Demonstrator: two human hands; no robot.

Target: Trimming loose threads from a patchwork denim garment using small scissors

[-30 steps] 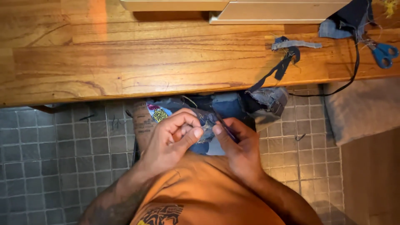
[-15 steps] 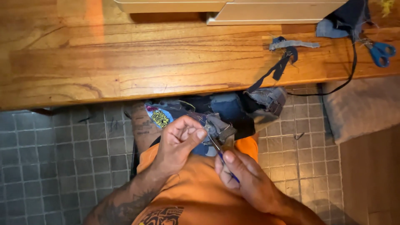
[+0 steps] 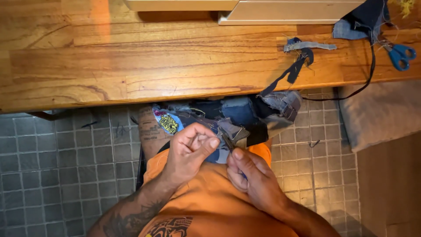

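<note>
Seen from my head camera, seated at a wooden workbench (image 3: 131, 66): my left hand (image 3: 190, 151) is pinched closed on a fold of a patchwork denim piece (image 3: 237, 118) that lies across my lap, just under the bench edge; my right hand (image 3: 252, 177) is closed narrow around a slim dark tool (image 3: 228, 142), likely a seam ripper or small pick, its tip touching the cloth just beside my left thumb; the tool's exact kind I cannot tell. I judge the denim soft and limp but thick where patches overlap, light enough for one hand, prone to sag and slip off the knee unless held taut; the best hold looks to be at a doubled seam close to the tool tip, thumb over forefinger, as now; frayed edges would pull loose if gripped. A yellow printed patch (image 3: 169, 123) shows at the left of the bundle; blue-handled scissors (image 3: 401, 55) and denim scraps (image 3: 302, 46) rest on the bench, well apart from both hands; grey floor tiles (image 3: 57, 171) lie below.
</note>
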